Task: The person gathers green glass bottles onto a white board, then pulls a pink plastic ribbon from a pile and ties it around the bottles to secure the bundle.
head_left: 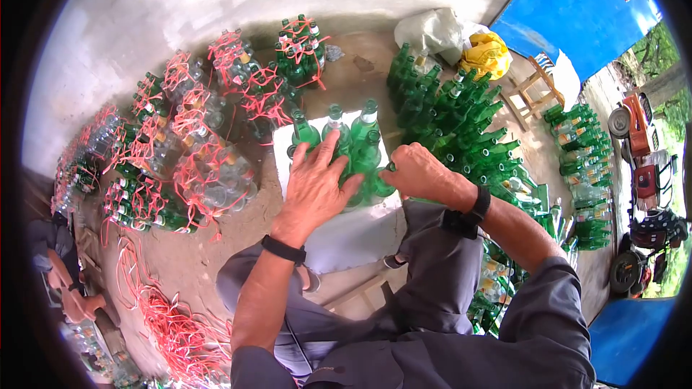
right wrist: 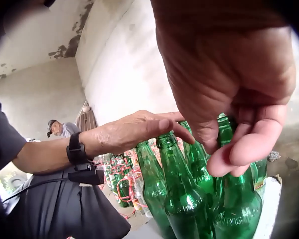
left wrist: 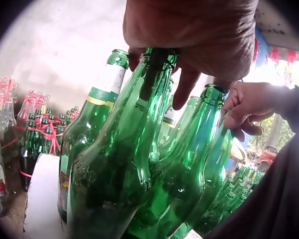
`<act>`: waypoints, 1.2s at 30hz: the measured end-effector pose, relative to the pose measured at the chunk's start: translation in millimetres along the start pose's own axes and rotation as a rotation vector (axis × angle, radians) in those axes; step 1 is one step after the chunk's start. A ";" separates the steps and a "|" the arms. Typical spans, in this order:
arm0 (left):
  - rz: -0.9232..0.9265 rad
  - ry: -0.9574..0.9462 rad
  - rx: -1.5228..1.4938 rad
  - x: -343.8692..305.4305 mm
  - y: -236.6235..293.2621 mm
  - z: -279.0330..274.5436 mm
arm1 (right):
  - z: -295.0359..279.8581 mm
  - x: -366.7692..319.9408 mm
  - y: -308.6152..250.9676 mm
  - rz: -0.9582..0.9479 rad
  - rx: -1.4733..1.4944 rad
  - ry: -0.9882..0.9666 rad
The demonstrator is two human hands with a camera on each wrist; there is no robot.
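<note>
Several green glass bottles point(head_left: 365, 122) stand in a tight group on a white block point(head_left: 346, 241). My left hand point(head_left: 314, 187) lies over their tops with fingers spread; in the left wrist view its palm point(left wrist: 189, 30) is right above a bottle mouth. At the group's right near corner, my right hand point(head_left: 431, 173) has thumb and fingers curled round the neck of one green bottle point(head_left: 382, 186). The right wrist view shows this right hand point(right wrist: 229, 74) around a bottle neck point(right wrist: 224, 133), its far side hidden, and the left hand point(right wrist: 132, 130) touching nearby tops.
Bottle bundles point(head_left: 194, 112) tied with red strips stand left. Loose green bottles point(head_left: 468, 130) crowd the right side. A pile of red strips point(head_left: 176, 324) lies at lower left. Farther right are a wooden chair point(head_left: 537, 86) and motor vehicles point(head_left: 645, 173). Another person point(right wrist: 65, 129) sits behind.
</note>
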State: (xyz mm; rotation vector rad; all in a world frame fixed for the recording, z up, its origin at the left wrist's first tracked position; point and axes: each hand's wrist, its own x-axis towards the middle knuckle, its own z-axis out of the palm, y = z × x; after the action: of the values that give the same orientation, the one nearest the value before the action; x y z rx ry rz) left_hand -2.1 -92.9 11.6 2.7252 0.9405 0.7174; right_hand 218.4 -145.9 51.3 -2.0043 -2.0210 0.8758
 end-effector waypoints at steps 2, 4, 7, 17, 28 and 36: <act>0.015 0.025 -0.016 0.1 0.9 0.1 | 2.9 -0.7 -1.8 0.033 0.058 -0.027; 0.009 0.031 -0.018 -1.1 1.0 2.3 | 9.8 -0.5 0.5 -0.019 -0.001 0.077; -0.015 0.025 -0.019 -0.9 1.2 -0.4 | 8.8 -2.5 -10.6 0.012 0.015 0.061; -0.031 -0.014 -0.012 -1.5 1.5 -1.0 | 21.7 -8.7 -4.1 0.030 0.048 0.201; 0.006 0.008 0.014 -5.1 0.1 -1.4 | 49.9 -20.7 10.9 0.124 0.015 0.336; -0.002 -0.025 0.022 -7.0 -1.6 -3.1 | 76.5 -19.7 33.0 0.285 0.236 0.073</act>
State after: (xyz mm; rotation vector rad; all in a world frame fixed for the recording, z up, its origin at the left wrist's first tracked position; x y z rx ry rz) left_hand -9.2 -95.9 11.1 2.7453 0.9505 0.6746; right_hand 209.9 -189.1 -22.2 -2.1810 -1.5352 1.0227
